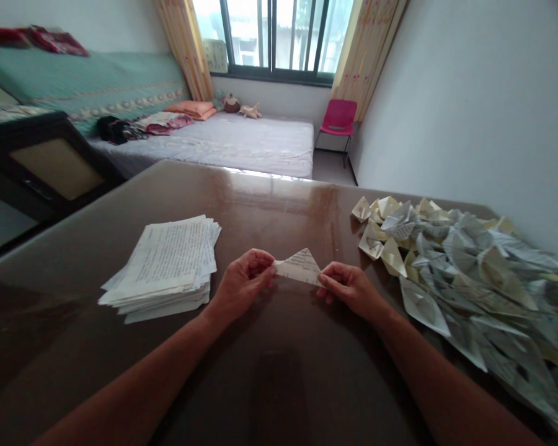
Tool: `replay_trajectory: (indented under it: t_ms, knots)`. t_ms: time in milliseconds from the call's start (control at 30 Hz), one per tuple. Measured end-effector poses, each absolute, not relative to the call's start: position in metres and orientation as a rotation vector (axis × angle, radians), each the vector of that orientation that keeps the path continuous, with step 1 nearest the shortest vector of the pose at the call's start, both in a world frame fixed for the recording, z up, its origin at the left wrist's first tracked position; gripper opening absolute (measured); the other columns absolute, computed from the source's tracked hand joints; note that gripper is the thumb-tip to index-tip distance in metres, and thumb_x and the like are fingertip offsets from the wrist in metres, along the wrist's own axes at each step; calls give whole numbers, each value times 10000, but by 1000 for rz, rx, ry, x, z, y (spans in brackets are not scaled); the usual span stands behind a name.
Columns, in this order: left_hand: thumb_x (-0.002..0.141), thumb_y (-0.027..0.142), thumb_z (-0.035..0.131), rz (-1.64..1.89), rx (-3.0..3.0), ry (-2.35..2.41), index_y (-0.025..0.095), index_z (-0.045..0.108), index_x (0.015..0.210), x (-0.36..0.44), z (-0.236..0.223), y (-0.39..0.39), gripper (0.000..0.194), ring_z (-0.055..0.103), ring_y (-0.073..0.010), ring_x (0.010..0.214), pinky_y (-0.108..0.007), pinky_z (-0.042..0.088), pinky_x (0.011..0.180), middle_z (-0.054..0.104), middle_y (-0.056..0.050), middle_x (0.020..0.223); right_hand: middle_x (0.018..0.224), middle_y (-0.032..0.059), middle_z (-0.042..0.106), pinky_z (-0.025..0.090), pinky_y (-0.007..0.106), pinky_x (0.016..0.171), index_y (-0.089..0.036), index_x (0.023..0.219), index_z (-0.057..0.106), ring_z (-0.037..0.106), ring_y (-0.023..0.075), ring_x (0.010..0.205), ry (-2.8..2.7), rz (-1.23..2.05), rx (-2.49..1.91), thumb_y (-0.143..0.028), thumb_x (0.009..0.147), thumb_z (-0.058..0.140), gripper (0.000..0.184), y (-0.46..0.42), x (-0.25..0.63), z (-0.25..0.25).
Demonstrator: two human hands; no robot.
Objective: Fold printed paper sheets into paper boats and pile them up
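Observation:
Between my two hands is a small folded paper boat (300,267), printed with text, its pointed peak facing up and away from me. My left hand (250,277) pinches its left end between thumb and fingers. At the opposite end, my right hand (343,282) grips the right corner the same way. The boat is held just over the brown table (270,347). Left of my left hand lies a stack of printed paper sheets (167,260). A large heap of folded paper boats (465,266) spreads along the table's right side, beyond my right hand.
Past the table's far edge stands a bed (260,139) with pillows, clothes and soft toys. A pink chair (339,118) is by the right wall, near the window (272,37). A dark cabinet (51,161) stands at the left.

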State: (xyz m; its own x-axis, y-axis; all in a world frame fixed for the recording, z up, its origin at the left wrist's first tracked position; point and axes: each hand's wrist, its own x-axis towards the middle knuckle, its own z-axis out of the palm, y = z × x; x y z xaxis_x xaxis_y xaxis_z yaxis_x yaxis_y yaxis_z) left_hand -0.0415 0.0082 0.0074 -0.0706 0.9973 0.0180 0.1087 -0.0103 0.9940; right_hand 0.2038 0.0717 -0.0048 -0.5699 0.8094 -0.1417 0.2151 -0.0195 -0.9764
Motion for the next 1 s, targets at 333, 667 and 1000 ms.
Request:
replay_trajectory:
  t_ms: [333, 667, 1000]
  knots:
    - [790, 348, 675, 1205, 1538, 1419, 159, 711, 818, -44, 12, 12, 195, 643, -154, 799, -251, 498, 726, 715, -49, 873, 698, 26, 693, 431, 200, 511, -157, 831, 583, 584, 96, 528, -1776, 1625, -999, -463, 857, 593, 307, 73, 204, -11]
    - [810, 360, 641, 1086, 1425, 1314, 138, 668, 955, -47, 6, 14, 266, 577, -118, 670, -220, 437, 609, 678, -30, 792, 618, -1, 634, 397, 214, 544, -154, 741, 651, 535, 103, 552, -1981, 1277, -1042, -397, 841, 610, 266, 72, 201, -8]
    - [791, 330, 586, 1103, 1633, 1498, 148, 667, 762, -44, 13, 18, 201, 500, -118, 598, -220, 371, 553, 586, 13, 624, 594, 1, 633, 363, 212, 522, -159, 681, 604, 509, 100, 529, -2150, 1074, -1011, -343, 860, 567, 259, 62, 192, 2]
